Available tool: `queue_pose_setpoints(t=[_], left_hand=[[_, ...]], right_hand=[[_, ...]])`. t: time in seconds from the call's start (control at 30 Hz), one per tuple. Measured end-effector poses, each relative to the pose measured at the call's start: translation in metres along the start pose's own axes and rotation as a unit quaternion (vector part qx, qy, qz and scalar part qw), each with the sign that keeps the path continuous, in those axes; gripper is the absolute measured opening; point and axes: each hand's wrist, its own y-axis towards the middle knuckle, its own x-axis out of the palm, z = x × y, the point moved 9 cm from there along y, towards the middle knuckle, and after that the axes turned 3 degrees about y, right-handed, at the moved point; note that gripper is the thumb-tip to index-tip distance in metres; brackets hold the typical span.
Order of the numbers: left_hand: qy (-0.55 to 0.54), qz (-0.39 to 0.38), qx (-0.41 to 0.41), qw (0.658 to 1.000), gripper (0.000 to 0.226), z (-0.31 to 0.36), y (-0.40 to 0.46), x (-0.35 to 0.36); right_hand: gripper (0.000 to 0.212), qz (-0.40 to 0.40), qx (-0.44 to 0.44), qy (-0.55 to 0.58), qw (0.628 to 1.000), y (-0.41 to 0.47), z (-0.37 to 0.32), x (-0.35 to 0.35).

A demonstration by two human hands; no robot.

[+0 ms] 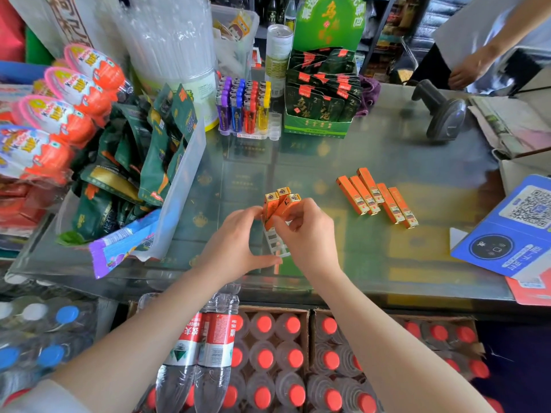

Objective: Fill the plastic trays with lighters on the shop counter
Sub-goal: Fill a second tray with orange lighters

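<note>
A small white plastic tray (275, 241) stands on the glass counter (372, 150) between my hands. Three orange lighters (278, 202) stick up from its far end. My right hand (307, 234) pinches the rightmost of them, which leans. My left hand (238, 239) holds the tray's left side, fingers against the lighters and thumb at its near end. Several more orange lighters (377, 196) lie flat in a row on the counter to the right. A second tray (249, 113) filled with purple, blue, red and yellow lighters stands at the back.
Snack packets in a clear bin (179, 186) crowd the left. A green display box (320, 93) sits at the back, a barcode scanner (442, 113) and a blue QR card (512, 231) on the right. Another person's hand (468, 70) is at far right. Bottled water crates stand below the counter.
</note>
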Motion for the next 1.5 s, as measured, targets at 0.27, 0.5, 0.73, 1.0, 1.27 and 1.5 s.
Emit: queue_pose_setpoints(t=[0.27,0.5,0.73,1.0,1.27,1.5], left_hand=[[-0.002,0.007,-0.006,1.000,0.074,-0.004,0.003,0.002],[-0.001,0.011,0.006,1.000,0.076,0.001,0.001,-0.001],[0.015,-0.041,0.006,0.999,0.084,0.002,0.006,0.002],[0.008,-0.065,0.011,0.998,0.084,0.003,0.011,0.003],[0.010,-0.075,0.024,0.997,0.081,0.001,0.006,0.000],[0.020,-0.039,0.027,0.999,0.081,-0.006,-0.002,-0.005]], right_hand=[[0.028,-0.014,-0.052,-0.168,0.984,-0.005,-0.013,0.015],[0.029,-0.052,-0.069,-0.195,0.977,-0.002,-0.004,0.017],[0.015,0.040,-0.062,-0.163,0.984,0.033,0.027,-0.059],[0.030,0.020,0.046,-0.275,0.960,0.063,0.063,-0.073],[0.018,-0.017,0.035,-0.366,0.930,0.075,0.063,-0.055],[0.014,-0.063,-0.076,-0.042,0.994,0.038,0.025,-0.044]])
